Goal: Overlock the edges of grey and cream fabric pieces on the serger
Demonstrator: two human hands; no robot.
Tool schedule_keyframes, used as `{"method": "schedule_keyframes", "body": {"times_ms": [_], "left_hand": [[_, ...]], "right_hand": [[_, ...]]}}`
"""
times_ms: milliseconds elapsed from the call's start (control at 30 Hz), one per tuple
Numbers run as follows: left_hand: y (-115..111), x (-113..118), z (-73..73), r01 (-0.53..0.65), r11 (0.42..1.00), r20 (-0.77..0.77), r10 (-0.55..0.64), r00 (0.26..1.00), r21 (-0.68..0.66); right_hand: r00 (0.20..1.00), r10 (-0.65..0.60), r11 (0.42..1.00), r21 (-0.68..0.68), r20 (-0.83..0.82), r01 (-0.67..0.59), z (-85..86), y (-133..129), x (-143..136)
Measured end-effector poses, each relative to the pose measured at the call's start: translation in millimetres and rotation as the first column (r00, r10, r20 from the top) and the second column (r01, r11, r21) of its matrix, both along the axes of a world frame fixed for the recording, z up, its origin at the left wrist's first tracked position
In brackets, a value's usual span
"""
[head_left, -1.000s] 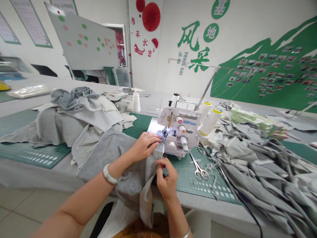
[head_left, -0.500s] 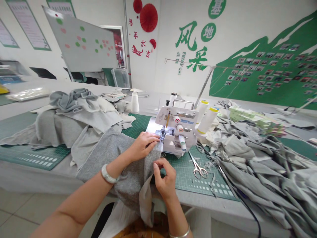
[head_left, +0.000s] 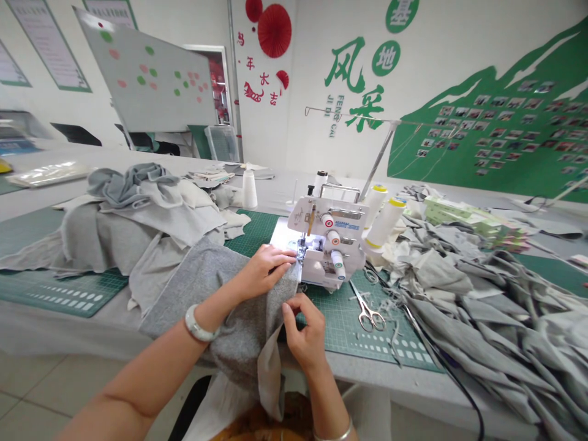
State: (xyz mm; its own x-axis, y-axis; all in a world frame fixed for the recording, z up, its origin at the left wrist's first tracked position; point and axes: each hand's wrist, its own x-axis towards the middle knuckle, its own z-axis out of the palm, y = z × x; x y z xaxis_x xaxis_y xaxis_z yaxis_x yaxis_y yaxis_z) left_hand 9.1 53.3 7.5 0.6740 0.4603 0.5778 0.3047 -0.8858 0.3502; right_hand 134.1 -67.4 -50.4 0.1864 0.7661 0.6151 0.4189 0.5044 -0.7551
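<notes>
Grey fabric runs from the table over its front edge, and its upper right corner lies at the overlock sewing machine. My left hand rests flat on this fabric, fingers stretched out, with the fingertips close to the presser foot. Lower and to the right, my right hand pinches the fabric's right edge between thumb and forefinger. Below that pinch a paler side of the cloth is folded over and hangs down. The machine's lamp lights its needle area, which my fingertips partly cover.
Scissors and thread scraps lie on the green cutting mat right of the machine. Fabric heaps rise at left and right. White thread cones stand behind the machine, another cone to its left. A black cable crosses the table edge.
Both hands keep nearly the same place on the fabric. The right hand sits a touch further left, and the whole view has shifted slightly.
</notes>
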Motion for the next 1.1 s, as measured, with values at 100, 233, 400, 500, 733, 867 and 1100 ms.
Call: {"method": "schedule_keyframes", "body": {"times_ms": [100,233,400,500,733,867,1100], "left_hand": [[1,0,0.3,0.006,1.0,-0.005,-0.006,1.0,0.002],[1,-1,0.7,0.015,1.0,-0.021,-0.015,1.0,-0.003],[0,-1,1.9,0.011,1.0,-0.028,-0.011,1.0,0.001],[-2,-2,3.7,0.011,1.0,-0.042,-0.01,0.999,0.008],[-5,-1,7.4,-0.006,1.0,-0.085,0.009,0.996,0.03],[-3,-1,6.9,-0.012,0.999,-0.133,0.019,0.991,0.053],[-17,-5,15.0,-0.052,0.993,-0.117,0.064,0.991,0.104]], "right_hand": [[1.0,-0.003,1.0,0.001,0.016,0.003,-1.0,0,0],[0.999,-0.011,1.0,0.001,0.037,0.011,-3.0,1,0],[0.999,-0.02,1.0,-0.004,0.049,0.02,-4.5,1,-1],[0.998,-0.027,1.0,-0.002,0.06,0.027,-4.3,0,-1],[0.996,-0.035,0.999,-0.001,0.081,0.036,-3.0,-1,0],[0.996,-0.044,0.999,-0.006,0.084,0.045,-3.2,-2,0],[0.997,-0.056,0.998,0.002,0.06,0.056,-3.5,-4,0]]}}
